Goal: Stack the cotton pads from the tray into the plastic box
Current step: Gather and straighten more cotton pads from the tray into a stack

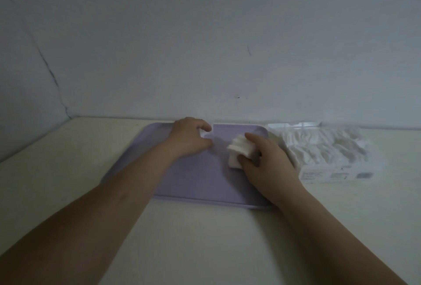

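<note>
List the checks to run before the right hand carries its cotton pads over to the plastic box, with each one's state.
1. Right hand grips a bundle of cotton pads: ok.
2. Bundle squared up: not ok, its pads sit fanned and uneven.
3. Plastic box open on top, right of the tray: ok.
4. Room left in the box: cannot tell, it already looks well filled.
5. Left hand out of the path, over the tray's far part: ok.
6. Tray free of other pads: cannot tell, a pale shape shows by the left hand's fingers.
</note>
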### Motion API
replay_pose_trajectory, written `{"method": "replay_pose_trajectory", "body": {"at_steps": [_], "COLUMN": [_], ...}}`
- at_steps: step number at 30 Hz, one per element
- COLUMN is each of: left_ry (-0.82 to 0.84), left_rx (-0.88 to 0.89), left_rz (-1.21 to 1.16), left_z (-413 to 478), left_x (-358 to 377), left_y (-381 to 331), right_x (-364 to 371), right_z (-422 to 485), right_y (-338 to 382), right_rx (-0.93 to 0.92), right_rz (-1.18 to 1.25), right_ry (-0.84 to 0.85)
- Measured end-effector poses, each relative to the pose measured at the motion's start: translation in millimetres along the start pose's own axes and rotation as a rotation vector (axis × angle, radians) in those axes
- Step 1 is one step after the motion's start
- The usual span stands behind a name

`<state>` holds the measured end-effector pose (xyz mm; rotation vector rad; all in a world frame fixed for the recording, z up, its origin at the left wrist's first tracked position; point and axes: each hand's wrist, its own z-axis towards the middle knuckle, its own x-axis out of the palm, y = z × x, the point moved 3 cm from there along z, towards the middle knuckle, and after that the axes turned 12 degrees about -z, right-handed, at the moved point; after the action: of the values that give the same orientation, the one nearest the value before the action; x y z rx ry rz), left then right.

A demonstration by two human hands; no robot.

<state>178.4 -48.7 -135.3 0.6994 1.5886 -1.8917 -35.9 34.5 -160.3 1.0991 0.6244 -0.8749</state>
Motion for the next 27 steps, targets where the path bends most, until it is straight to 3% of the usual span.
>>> {"method": "replay_pose_trajectory", "body": {"at_steps": [3, 7, 11, 13, 23, 27], "left_ry": [-0.045, -0.212, 0.039, 0.137, 0.209, 0.259], "left_rx": [-0.041, 0.073, 0.069, 0.019, -0.076, -0.022], "left_rz": [-0.066, -0.301, -0.840, -0.962, -1.101, -1.181], "left_z": [7.4, -13.5, -52.4, -62.0, -63.6, -66.6], "left_x": [3.5, -5.5, -0.9, 4.6, 17.0, 17.8], "left_y": [7.7, -0.8, -12.4, -12.0, 0.7, -15.1], "right_x": [-0.7, -0.1, -1.0, -3.8, -0.2, 1.9], "right_z": [-1.2, 0.9, 0.1, -1.5, -1.2, -0.2], "right_y": [0.1, -3.6, -1.5, -1.7, -6.7, -8.0], "right_rx": [0.028, 0.064, 0.083, 0.097, 0.122, 0.114], "right_rz": [0.083, 0.140, 0.195, 0.239, 0.222, 0.262], "right_ry": [-0.008, -0.014, -0.057, -0.092, -0.085, -0.086]}}
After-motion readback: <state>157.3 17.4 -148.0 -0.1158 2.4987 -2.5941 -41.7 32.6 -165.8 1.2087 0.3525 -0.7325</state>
